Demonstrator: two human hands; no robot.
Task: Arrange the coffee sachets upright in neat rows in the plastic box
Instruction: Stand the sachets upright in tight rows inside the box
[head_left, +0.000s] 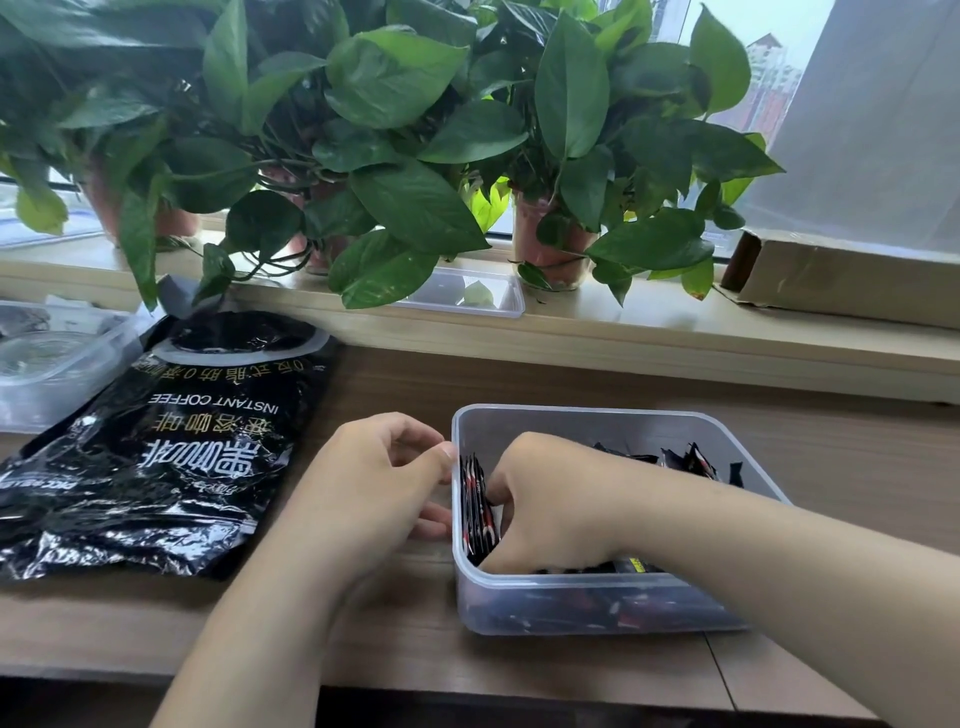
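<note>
Steadying the plastic box (545, 431) from outside, the left hand (374, 478) sets its thumb tip on the left rim with fingers curled against the wall; whether it truly grips cannot be told. The right hand (545, 504) is inside, fingers curled down on a short row of coffee sachets (475, 504) standing against the left wall. Loose sachets (691, 462) lie jumbled at the far right. Assessment: sachets are light, thin and glossy, likely to slip and topple; pinch several together by their top edges, flat faces pressed.
</note>
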